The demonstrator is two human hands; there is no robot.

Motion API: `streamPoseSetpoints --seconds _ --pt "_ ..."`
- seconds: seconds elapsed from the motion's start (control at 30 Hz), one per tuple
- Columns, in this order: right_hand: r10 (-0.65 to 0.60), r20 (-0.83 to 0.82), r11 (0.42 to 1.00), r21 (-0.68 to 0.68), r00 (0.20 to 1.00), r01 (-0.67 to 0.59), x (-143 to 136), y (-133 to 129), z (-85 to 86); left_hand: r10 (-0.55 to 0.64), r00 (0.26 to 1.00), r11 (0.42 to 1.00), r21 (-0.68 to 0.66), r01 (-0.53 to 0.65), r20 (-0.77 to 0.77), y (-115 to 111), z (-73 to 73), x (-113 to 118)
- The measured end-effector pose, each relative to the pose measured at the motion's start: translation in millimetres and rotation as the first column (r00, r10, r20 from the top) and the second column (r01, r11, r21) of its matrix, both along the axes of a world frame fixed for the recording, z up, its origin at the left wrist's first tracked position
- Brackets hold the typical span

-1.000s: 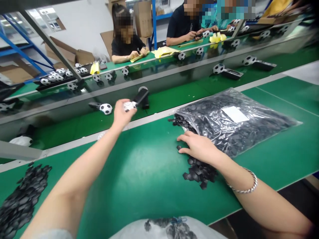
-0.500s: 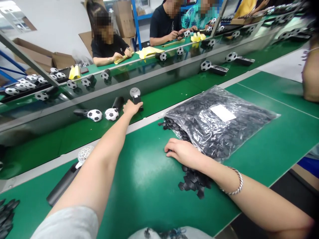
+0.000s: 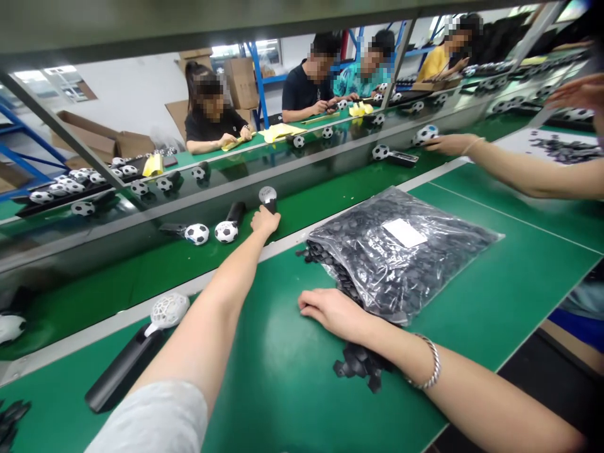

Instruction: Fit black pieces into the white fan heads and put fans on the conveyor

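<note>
White-headed device (image 3: 267,196) on the green belt (image 3: 321,201), clamped in the grip of the left hand (image 3: 265,221); the football-headed device (image 3: 227,230), just released, lies alongside, suggesting a switch between units. Right hand (image 3: 325,311): fingers curled, contents unclear.

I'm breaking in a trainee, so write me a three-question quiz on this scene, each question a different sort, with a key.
1. Multiple choice: what colour is the label on the bag?
a) red
b) yellow
c) white

2. True or false: the left hand touches a black handle over the green belt.

3. Short answer: which of the person's own hands is nearer the bag, and what is worn on that wrist?

Key:
1. c
2. True
3. The right hand; a bracelet
</note>
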State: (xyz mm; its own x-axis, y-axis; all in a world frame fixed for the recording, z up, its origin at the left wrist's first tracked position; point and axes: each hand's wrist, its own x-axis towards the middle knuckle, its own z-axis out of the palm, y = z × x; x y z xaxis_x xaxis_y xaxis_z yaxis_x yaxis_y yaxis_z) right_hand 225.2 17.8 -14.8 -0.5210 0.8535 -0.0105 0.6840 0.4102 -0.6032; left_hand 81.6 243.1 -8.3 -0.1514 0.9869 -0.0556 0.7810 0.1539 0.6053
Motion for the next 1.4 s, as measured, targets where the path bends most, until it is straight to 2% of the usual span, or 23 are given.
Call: streamPoseSetpoints --seconds 0.1,0.17,0.23,0.3,0.37,0.43,0.5,0.57,0.67,0.77,0.83,0.87,0.97,1.17,1.4 --pt "-0.058 -0.121 0.997 -0.063 0.991 0.051 5 5 -6.1 -0.126 0.987 0.991 -0.023 0.129 0.095 -16 9.0 -14" --pt "-0.077 -0.177 0.994 -0.092 0.981 0.061 9 8 -8.6 -0.208 0.966 0.976 -0.033 0.216 0.150 -43 16.0 -33" --pt "-0.063 -0.204 0.996 -0.067 0.977 0.051 12 10 -8.9 -0.269 0.947 0.959 -0.040 0.280 0.177 -84 22.1 -58" --pt "-0.032 -0.213 0.999 0.005 0.977 0.034 15 11 -6.9 -0.332 0.926 0.937 -0.053 0.346 0.180 -135 25.8 -81" --pt "-0.001 -0.222 0.994 0.107 0.975 0.025 17 11 -3.4 -0.451 0.884 0.886 -0.060 0.461 0.123 -188 26.3 -101" --pt "0.009 -0.248 0.981 0.189 0.969 0.039 18 11 0.1 -0.489 0.872 0.870 -0.061 0.490 0.027 -234 24.4 -115" --pt "-0.017 -0.287 0.976 0.202 0.958 0.078 18 10 2.6 -0.524 0.850 0.851 -0.077 0.520 -0.055 -266 21.5 -123" --pt "-0.045 -0.299 0.979 0.176 0.953 0.102 17 9 3.7 -0.551 0.826 0.834 -0.117 0.540 -0.117 -281 18.9 -126" --pt "-0.044 -0.277 0.981 0.170 0.960 0.094 13 8 2.9 -0.557 0.811 0.831 -0.115 0.545 -0.180 -279 17.7 -119" --pt "-0.076 -0.342 0.992 0.069 0.937 0.106 10 6 -0.1 -0.568 0.807 0.819 -0.016 0.573 -0.164 -256 17.9 -99" --pt "-0.112 -0.405 0.993 -0.011 0.907 0.118 9 3 -1.6 -0.608 0.786 0.788 0.035 0.615 -0.111 -239 16.1 -85" --pt "-0.112 -0.421 0.993 -0.009 0.900 0.119 8 2 -1.8 -0.632 0.772 0.771 0.048 0.636 -0.072 -231 14.3 -79" --pt "-0.038 -0.406 0.989 0.114 0.913 0.092 6 -2 -1.0 -0.664 0.746 0.747 0.053 0.662 0.043 -217 7.5 -68" --pt "0.055 -0.415 0.984 0.178 0.908 0.022 -4 -4 -5.0 -0.648 0.759 0.761 0.087 0.643 0.056 -218 1.3 -68" --pt "-0.034 -0.461 0.990 0.109 0.887 0.094 -11 -2 -8.7 -0.592 0.805 0.802 0.077 0.592 -0.023 -218 2.4 -63"
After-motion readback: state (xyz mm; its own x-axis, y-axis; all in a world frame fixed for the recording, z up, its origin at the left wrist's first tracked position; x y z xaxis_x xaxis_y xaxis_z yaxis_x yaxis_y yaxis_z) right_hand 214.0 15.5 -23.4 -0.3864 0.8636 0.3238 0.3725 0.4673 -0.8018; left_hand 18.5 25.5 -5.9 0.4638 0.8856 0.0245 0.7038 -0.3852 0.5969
